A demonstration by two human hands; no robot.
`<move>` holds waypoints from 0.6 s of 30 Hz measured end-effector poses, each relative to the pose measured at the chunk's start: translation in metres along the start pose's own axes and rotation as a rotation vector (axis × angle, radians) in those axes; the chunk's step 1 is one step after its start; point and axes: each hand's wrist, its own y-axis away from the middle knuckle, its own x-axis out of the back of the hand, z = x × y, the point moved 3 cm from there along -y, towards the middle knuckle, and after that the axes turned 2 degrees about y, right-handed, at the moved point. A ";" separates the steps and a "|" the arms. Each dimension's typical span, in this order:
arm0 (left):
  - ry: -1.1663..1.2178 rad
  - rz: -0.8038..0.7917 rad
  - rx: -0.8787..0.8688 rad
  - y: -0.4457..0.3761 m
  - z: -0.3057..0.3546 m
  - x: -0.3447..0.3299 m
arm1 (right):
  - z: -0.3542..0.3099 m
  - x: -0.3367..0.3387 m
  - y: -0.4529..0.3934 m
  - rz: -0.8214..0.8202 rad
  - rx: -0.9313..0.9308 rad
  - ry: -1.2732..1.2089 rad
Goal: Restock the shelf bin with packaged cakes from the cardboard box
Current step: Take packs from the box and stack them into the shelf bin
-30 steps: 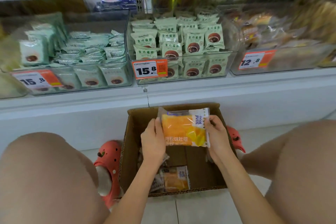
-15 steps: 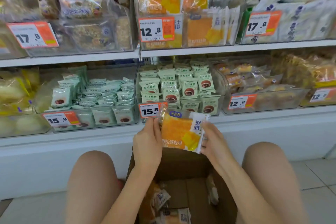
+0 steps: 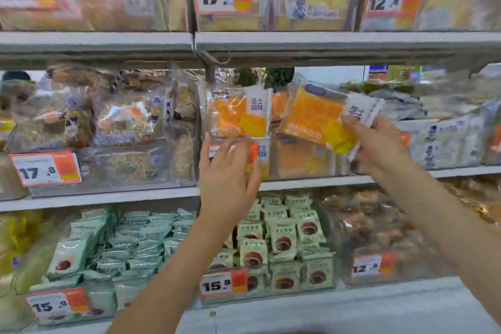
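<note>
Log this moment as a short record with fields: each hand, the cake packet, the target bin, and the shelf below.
right hand: grips the orange cake packet by its right end, tilted, in front of the shelf
left hand: open, fingers spread, in front of the clear bin
clear bin: holds matching orange packets; its price tag is partly hidden by the left hand
shelf below: green packets behind a 15.8 tag
cardboard box: out of view

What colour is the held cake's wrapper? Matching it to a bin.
Orange and yellow, white end; head view: packaged cake.
</note>
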 end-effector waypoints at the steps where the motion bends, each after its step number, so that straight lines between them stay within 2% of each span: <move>1: -0.047 -0.026 -0.032 -0.015 -0.005 -0.012 | -0.003 -0.006 -0.023 0.026 0.031 0.038; 6: -0.275 -0.148 -0.109 -0.051 -0.035 -0.080 | -0.005 -0.040 -0.112 0.098 0.128 0.278; 11: -0.310 -0.001 -0.122 -0.044 -0.053 -0.102 | 0.017 -0.072 -0.180 0.032 0.071 0.380; 15: -0.323 0.034 -0.136 -0.044 -0.053 -0.103 | 0.046 -0.092 -0.212 -0.170 -0.103 0.425; 18: -0.323 0.047 -0.145 -0.042 -0.054 -0.104 | 0.067 -0.099 -0.222 -0.193 -0.128 0.412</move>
